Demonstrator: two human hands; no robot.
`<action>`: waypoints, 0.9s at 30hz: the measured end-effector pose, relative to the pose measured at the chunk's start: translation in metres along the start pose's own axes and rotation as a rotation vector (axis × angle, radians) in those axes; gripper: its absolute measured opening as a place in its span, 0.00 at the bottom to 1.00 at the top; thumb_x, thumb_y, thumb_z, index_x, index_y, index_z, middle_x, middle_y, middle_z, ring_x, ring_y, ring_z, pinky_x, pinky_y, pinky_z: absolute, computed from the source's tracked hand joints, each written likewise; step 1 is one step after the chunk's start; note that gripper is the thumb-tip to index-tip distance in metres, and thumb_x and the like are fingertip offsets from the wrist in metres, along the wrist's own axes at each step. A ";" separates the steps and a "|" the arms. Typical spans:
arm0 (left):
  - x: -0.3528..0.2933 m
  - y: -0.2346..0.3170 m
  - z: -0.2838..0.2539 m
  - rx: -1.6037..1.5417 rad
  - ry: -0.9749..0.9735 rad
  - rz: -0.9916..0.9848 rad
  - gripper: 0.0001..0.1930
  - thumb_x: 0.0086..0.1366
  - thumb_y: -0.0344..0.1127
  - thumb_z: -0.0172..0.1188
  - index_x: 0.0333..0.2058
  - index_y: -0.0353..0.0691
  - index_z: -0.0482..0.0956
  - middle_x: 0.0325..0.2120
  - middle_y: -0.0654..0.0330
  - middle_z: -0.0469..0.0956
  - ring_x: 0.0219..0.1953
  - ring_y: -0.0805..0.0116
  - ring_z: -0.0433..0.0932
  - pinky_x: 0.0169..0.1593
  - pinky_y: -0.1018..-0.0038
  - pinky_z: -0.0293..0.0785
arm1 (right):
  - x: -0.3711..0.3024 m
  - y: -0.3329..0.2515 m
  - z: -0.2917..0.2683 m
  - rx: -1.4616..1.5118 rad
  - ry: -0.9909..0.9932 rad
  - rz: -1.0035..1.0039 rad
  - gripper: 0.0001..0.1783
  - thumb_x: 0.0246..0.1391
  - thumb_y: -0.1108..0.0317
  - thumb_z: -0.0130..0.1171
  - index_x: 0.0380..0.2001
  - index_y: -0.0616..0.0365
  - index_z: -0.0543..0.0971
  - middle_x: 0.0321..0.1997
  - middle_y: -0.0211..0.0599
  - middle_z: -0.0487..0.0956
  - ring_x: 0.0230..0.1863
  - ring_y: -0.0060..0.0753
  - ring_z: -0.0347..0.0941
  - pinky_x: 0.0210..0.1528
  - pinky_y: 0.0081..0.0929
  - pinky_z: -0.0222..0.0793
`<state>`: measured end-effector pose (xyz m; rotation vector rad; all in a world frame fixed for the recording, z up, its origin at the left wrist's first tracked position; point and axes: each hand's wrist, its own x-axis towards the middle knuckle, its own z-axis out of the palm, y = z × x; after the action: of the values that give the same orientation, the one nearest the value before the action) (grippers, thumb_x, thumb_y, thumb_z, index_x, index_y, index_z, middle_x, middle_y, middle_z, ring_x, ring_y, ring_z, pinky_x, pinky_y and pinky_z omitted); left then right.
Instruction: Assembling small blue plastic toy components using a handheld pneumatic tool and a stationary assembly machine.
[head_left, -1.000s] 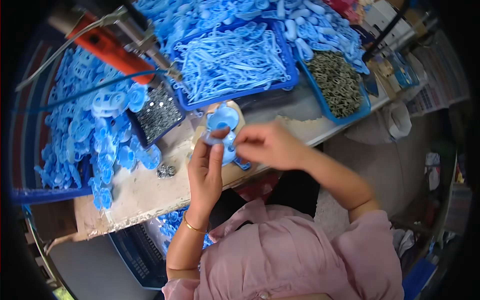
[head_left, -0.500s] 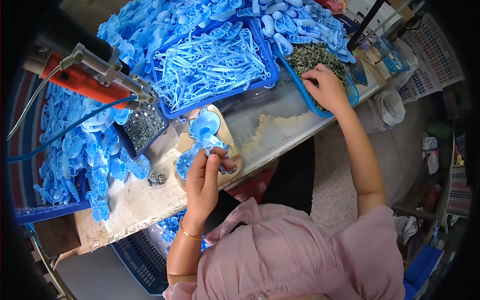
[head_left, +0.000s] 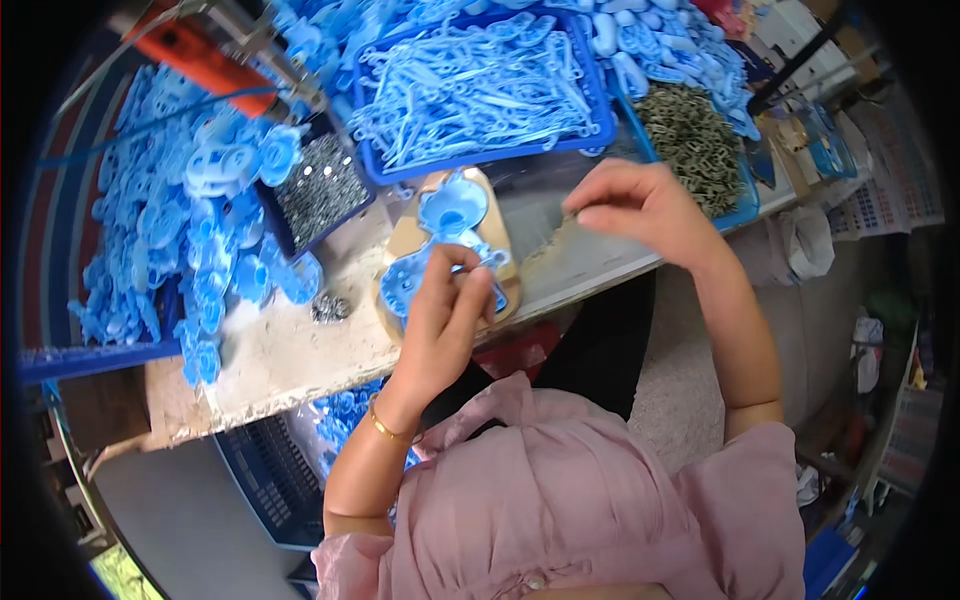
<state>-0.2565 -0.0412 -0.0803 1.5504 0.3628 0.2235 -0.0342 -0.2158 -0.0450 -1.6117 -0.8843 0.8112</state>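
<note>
A cream-coloured fixture stands near the table's front edge, with a blue moulded plastic shell lying in it. My left hand is over the lower part of this shell, its fingers curled together. What those fingertips grip is hidden. To the right, my right hand is in the air between the fixture and a blue tray of small grey-green metal pieces. Its thumb and forefinger pinch a small dark metal piece, too small to make out fully.
Behind the fixture is a blue bin of thin blue plastic rods. A dark tray of screws sits left of it, with a small dark silvery clump in front. An orange power screwdriver hangs at upper left. Blue plastic parts heap up on the left.
My right hand has come out of the metal-piece tray and moved left with a small piece. My left hand stays at the fixture. The whole view has shifted.
</note>
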 end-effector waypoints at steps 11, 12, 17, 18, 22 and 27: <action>-0.005 0.006 -0.007 0.092 -0.079 -0.001 0.09 0.73 0.34 0.56 0.41 0.37 0.66 0.20 0.60 0.78 0.23 0.75 0.75 0.29 0.75 0.68 | 0.019 -0.010 0.059 0.166 -0.358 0.097 0.13 0.61 0.77 0.58 0.50 0.63 0.78 0.40 0.33 0.80 0.39 0.21 0.76 0.41 0.20 0.74; -0.005 0.007 -0.007 0.091 -0.078 -0.003 0.09 0.73 0.34 0.56 0.41 0.37 0.66 0.20 0.60 0.78 0.23 0.75 0.75 0.29 0.75 0.68 | 0.020 -0.012 0.059 0.144 -0.365 0.134 0.13 0.61 0.77 0.59 0.49 0.63 0.77 0.38 0.33 0.80 0.37 0.20 0.76 0.39 0.20 0.74; -0.007 0.000 -0.007 0.609 0.030 0.295 0.11 0.69 0.37 0.61 0.40 0.38 0.69 0.22 0.54 0.81 0.23 0.54 0.81 0.27 0.64 0.72 | 0.017 -0.027 0.067 -0.038 -0.330 0.127 0.10 0.56 0.77 0.62 0.36 0.60 0.70 0.33 0.33 0.79 0.33 0.18 0.76 0.34 0.19 0.73; -0.007 0.000 -0.006 0.607 0.027 0.295 0.11 0.69 0.37 0.61 0.40 0.38 0.69 0.22 0.54 0.81 0.23 0.54 0.81 0.27 0.64 0.72 | 0.016 -0.028 0.068 -0.153 -0.311 0.092 0.12 0.54 0.77 0.63 0.33 0.59 0.67 0.31 0.32 0.78 0.31 0.18 0.75 0.33 0.19 0.72; -0.009 -0.002 -0.007 0.672 0.022 0.326 0.11 0.68 0.39 0.61 0.41 0.40 0.72 0.22 0.55 0.81 0.25 0.50 0.81 0.27 0.59 0.73 | 0.019 -0.034 0.070 -0.159 -0.296 0.183 0.17 0.50 0.78 0.64 0.29 0.56 0.63 0.26 0.31 0.76 0.27 0.18 0.74 0.28 0.19 0.69; -0.014 -0.002 -0.004 0.777 0.074 0.371 0.10 0.68 0.40 0.61 0.40 0.41 0.74 0.20 0.57 0.79 0.22 0.52 0.79 0.26 0.60 0.72 | 0.021 -0.029 0.074 -0.121 -0.281 0.208 0.19 0.48 0.79 0.64 0.27 0.54 0.61 0.24 0.31 0.75 0.24 0.17 0.71 0.23 0.20 0.65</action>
<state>-0.2710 -0.0422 -0.0810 2.3826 0.2207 0.4658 -0.0911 -0.1585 -0.0326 -1.7424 -0.9880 1.1701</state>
